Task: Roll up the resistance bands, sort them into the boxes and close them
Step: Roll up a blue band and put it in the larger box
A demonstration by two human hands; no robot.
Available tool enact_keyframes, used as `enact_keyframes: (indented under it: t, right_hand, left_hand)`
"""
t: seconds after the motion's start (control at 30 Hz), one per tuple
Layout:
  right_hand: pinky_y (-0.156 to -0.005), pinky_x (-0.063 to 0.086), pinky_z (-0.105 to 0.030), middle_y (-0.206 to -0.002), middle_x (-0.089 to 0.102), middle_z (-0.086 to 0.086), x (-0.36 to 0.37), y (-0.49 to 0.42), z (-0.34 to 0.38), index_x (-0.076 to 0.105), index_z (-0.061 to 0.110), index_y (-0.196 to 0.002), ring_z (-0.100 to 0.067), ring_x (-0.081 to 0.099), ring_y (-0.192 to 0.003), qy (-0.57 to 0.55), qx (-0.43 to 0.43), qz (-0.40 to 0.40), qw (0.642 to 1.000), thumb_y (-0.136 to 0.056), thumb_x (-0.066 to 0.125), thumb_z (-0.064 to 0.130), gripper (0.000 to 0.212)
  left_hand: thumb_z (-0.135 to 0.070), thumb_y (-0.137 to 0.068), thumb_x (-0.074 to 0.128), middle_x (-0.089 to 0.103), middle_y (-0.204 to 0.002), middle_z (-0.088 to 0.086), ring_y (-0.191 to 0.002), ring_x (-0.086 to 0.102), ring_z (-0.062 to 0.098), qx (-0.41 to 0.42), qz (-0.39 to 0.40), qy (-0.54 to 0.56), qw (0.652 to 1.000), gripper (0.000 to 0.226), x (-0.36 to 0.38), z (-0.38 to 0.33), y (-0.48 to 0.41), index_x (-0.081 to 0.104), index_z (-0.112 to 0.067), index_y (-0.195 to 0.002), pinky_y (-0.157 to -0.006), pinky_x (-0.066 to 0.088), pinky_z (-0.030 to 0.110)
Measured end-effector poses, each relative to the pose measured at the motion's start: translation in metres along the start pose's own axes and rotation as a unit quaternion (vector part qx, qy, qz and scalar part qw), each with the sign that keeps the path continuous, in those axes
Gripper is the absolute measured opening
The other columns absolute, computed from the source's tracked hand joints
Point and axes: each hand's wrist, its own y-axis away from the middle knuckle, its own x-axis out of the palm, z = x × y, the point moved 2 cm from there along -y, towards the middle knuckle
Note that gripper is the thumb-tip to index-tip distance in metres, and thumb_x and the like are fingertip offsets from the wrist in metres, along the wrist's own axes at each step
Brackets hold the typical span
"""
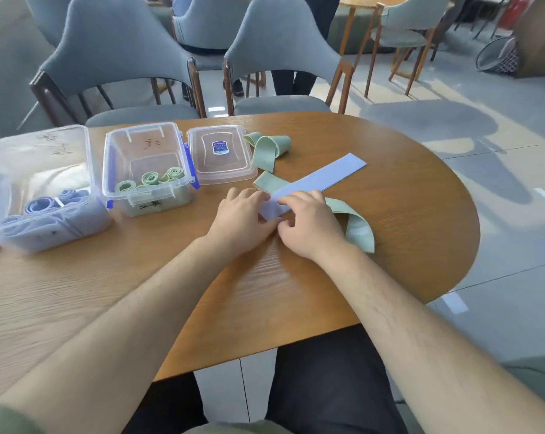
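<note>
The near end of a blue band is being pinched by both hands at the middle of the table, the left hand with its fingers curled over the end and the right hand with its fingertips pressing the same end; the rest of this band is lying flat, stretching diagonally toward the far right edge. It is being carried partly by a green band, which is lying crossed beneath it and looping toward the right edge. A second green band is lying loosely folded near the far edge. Just beside it, toward the left, a clear lid is resting flat, and next to that an open box is holding rolled green bands. At the left edge a larger box is holding rolled blue bands. Grey chairs are standing beyond the far edge.
</note>
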Motion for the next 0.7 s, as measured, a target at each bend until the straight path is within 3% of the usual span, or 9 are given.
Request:
enact_keyframes:
  t: [0.2,0.3,0.43,0.57,0.7]
  right_hand:
    - [-0.101,0.043,-0.037,-0.119,0.065,-0.002,0.009,-0.001,0.000,0.067,0.015,-0.122,-0.029,0.048,-0.115,-0.026,-0.018,-0.045,0.998,-0.084,0.061,0.015,0.039]
    - [-0.100,0.043,-0.037,-0.120,0.065,-0.001,0.011,-0.002,0.002,0.065,0.013,-0.123,-0.027,0.049,-0.116,-0.044,-0.043,-0.063,0.996,-0.085,0.062,0.011,0.038]
    - [-0.098,0.041,-0.029,-0.115,0.067,-0.004,0.015,-0.005,0.012,0.066,0.010,-0.121,-0.024,0.053,-0.113,-0.090,-0.072,-0.083,0.990,-0.090,0.059,0.006,0.032]
    - [-0.092,0.040,-0.023,-0.110,0.070,-0.006,0.019,-0.008,0.034,0.068,0.007,-0.119,-0.025,0.056,-0.108,-0.112,-0.119,-0.088,0.983,-0.092,0.054,0.004,0.031]
    - [-0.097,0.041,-0.024,-0.116,0.069,-0.006,0.026,-0.011,0.052,0.067,0.007,-0.124,-0.023,0.056,-0.116,-0.120,-0.145,-0.070,0.980,-0.094,0.054,0.007,0.032]
  left_hand:
    - [-0.031,-0.083,0.070,0.064,-0.108,0.002,-0.101,0.056,0.032,0.038,-0.069,0.032,0.996,0.031,-0.002,-0.002,0.002,0.067,-0.019,-0.111,-0.088,0.047,0.041]
    - [-0.014,-0.081,0.067,0.059,-0.105,0.001,-0.096,0.057,0.020,0.058,-0.072,0.132,0.987,0.024,-0.009,-0.004,0.008,0.066,-0.018,-0.105,-0.081,0.049,0.035]
    - [-0.017,-0.082,0.068,0.061,-0.102,-0.007,-0.096,0.054,0.006,0.061,-0.107,0.203,0.971,0.020,-0.024,0.002,0.019,0.066,-0.020,-0.101,-0.072,0.049,0.027]
    - [-0.015,-0.084,0.073,0.057,-0.096,-0.006,-0.092,0.054,0.009,0.074,-0.158,0.225,0.959,0.017,-0.043,0.012,0.033,0.066,-0.020,-0.098,-0.064,0.047,0.024]
    - [-0.020,-0.084,0.075,0.052,-0.099,0.001,-0.090,0.054,0.015,0.073,-0.189,0.223,0.954,0.020,-0.055,0.029,0.048,0.066,-0.014,-0.100,-0.066,0.051,0.032]
